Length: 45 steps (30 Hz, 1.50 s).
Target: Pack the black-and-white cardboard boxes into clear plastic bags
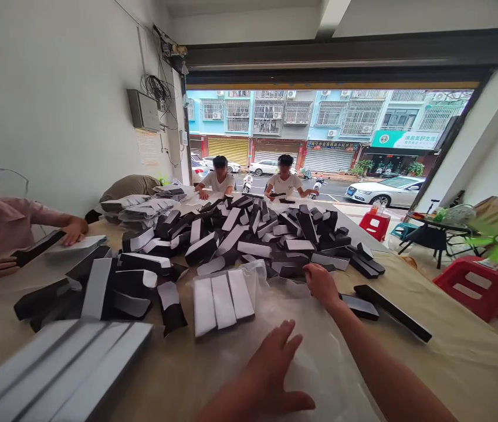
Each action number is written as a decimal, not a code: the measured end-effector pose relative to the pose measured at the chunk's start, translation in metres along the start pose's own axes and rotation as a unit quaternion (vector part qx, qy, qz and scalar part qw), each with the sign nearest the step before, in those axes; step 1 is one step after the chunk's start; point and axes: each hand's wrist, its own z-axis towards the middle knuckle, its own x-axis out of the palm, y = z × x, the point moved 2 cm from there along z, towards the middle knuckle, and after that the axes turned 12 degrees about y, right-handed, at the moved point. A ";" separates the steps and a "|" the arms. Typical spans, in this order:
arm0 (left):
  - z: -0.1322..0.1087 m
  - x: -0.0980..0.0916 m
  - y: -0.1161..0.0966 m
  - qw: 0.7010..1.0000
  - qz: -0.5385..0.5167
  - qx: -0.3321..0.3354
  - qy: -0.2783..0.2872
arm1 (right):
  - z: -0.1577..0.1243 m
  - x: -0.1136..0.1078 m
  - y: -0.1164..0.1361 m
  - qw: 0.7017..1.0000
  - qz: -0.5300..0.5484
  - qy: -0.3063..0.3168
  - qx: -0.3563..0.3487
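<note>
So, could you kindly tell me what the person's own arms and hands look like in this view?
The left hand and right hand are both bare, with no gloves. The right forearm is bare to the picture's edge, with no sleeve, watch or bracelet in view. No rings can be made out on the fingers, though such detail is small.

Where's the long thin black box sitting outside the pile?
Head view, right side of the table: the long black box lies just right of a shorter black box, both to the right of the person's right hand.
</note>
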 end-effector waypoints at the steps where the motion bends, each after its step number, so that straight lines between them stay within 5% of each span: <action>1: 0.001 0.001 0.000 0.999 -0.021 0.028 -0.001 | 0.006 -0.001 -0.003 1.000 -0.009 0.013 -0.001; 4: 0.008 0.010 0.007 0.990 -0.077 0.115 0.033 | 0.018 0.001 -0.005 0.998 -0.035 0.055 -0.025; 8: 0.009 0.020 0.017 0.979 -0.120 0.146 0.078 | 0.031 0.007 0.001 0.991 -0.059 0.101 -0.060; 17: 0.000 0.012 0.018 0.962 -0.252 0.102 -0.010 | 0.034 -0.001 0.016 0.985 -0.105 0.115 -0.078; 24: 0.012 0.005 0.022 0.881 -0.468 0.075 -0.011 | 0.021 -0.020 0.012 0.989 -0.113 0.085 -0.046; 37: 0.015 0.011 0.022 0.843 -0.536 0.043 -0.027 | 0.031 0.004 0.014 0.991 -0.074 0.106 -0.024; 41: 0.015 0.012 0.020 0.852 -0.520 0.056 -0.020 | 0.030 0.001 0.012 0.999 0.006 0.044 -0.011; 45: 0.009 0.008 0.013 0.915 -0.399 0.052 -0.024 | 0.021 -0.015 0.007 0.989 0.140 -0.055 0.007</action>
